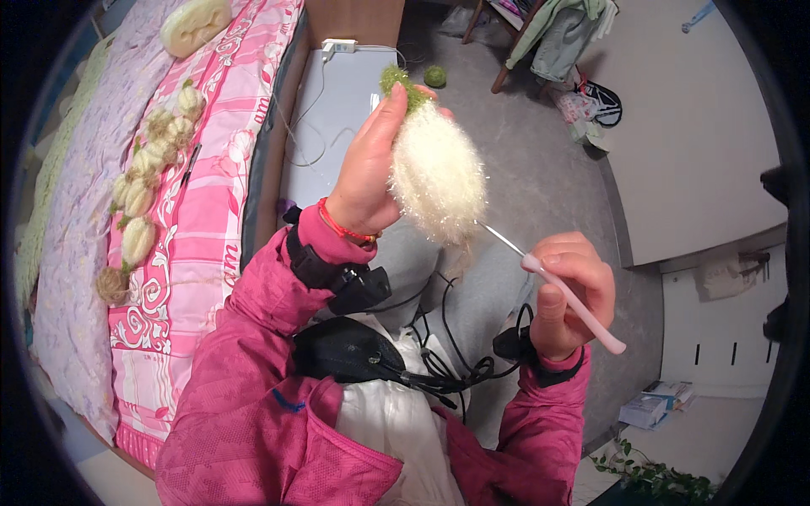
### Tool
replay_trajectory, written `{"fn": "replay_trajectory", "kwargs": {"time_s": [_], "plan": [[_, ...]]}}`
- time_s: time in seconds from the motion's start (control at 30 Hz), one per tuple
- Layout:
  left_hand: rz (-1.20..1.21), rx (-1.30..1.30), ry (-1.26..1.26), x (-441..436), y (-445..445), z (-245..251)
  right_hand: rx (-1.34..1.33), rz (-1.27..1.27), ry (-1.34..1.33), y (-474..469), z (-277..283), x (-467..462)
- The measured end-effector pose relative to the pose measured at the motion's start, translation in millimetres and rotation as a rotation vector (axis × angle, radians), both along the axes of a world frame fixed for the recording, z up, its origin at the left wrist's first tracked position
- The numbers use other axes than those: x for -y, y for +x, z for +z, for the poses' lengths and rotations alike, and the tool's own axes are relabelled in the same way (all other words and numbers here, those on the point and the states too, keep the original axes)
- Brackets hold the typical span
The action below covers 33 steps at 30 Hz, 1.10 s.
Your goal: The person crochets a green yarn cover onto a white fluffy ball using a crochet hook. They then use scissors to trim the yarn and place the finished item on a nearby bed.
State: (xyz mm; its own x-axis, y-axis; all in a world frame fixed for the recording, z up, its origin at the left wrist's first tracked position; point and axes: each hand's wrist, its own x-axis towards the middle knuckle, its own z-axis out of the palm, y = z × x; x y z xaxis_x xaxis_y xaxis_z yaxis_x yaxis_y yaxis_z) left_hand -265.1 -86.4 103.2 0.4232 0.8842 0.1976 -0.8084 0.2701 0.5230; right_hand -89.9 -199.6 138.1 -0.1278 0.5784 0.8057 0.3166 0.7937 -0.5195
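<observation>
Above my lap, my left hand (373, 158) holds a fuzzy cream crocheted piece (438, 174), plump and oval, with a green fuzzy end (400, 85) pointing away from me. The fingers wrap behind it and the thumb lies along its side. My right hand (569, 284) grips the pink handle of a crochet hook (573, 300). Its metal shaft reaches up to the lower right edge of the cream piece; whether the tip is inside the stitches cannot be seen. Loose tan strands (465, 253) hang below the piece.
On the pink patterned bed (202, 265) at left lie several cream crocheted pieces (145, 158), a brown yarn ball (112, 285), a black pen (191, 164) and a cream yarn skein (195, 26). A green yarn ball (435, 76) sits on the floor. Black cables (443, 354) cross my lap.
</observation>
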Motion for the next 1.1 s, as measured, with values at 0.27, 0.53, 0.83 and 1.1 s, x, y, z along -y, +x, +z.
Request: {"fn": "replay_trajectory", "kwargs": {"time_s": [0.27, 0.53, 0.83, 1.1], "plan": [[-0.036, 0.079, 0.001, 2, 2, 2, 0.138, -0.123, 0.127, -2, 3, 3], [-0.069, 0.146, 0.036, 7, 8, 3, 0.195, -0.077, 0.226, -8, 2, 1], [-0.064, 0.197, -0.051, 10, 8, 5, 0.149, -0.095, 0.245, -6, 5, 10], [-0.039, 0.169, 0.045, 12, 11, 5, 0.275, -0.118, 0.193, -11, 4, 8]]}}
